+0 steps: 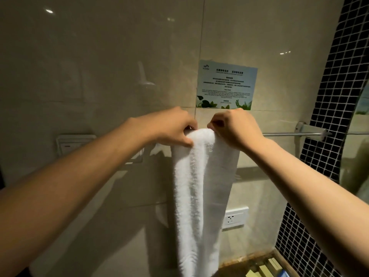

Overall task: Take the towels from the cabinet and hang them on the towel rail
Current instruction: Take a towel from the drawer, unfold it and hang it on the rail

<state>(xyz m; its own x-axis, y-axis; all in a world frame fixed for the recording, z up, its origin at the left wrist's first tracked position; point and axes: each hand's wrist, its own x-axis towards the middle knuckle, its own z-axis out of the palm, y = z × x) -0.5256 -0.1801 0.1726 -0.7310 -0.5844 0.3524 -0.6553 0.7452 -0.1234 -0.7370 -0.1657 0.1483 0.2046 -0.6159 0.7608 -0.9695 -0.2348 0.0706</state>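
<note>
A white towel [201, 188] hangs folded over the metal towel rail [289, 134] on the beige tiled wall, its two halves dropping straight down. My left hand [171, 127] pinches the towel's top fold on the left side. My right hand [233, 126] pinches the same fold on the right side. The rail shows only to the right of the towel, ending in a bracket [307, 129]. No cabinet is in view.
A blue notice [226, 84] is stuck on the wall above the rail. A switch plate [73, 143] sits at left, a white socket [235, 216] lower right. Black mosaic tile [335, 96] and a mirror edge run down the right. Small boxes [267, 268] lie at bottom right.
</note>
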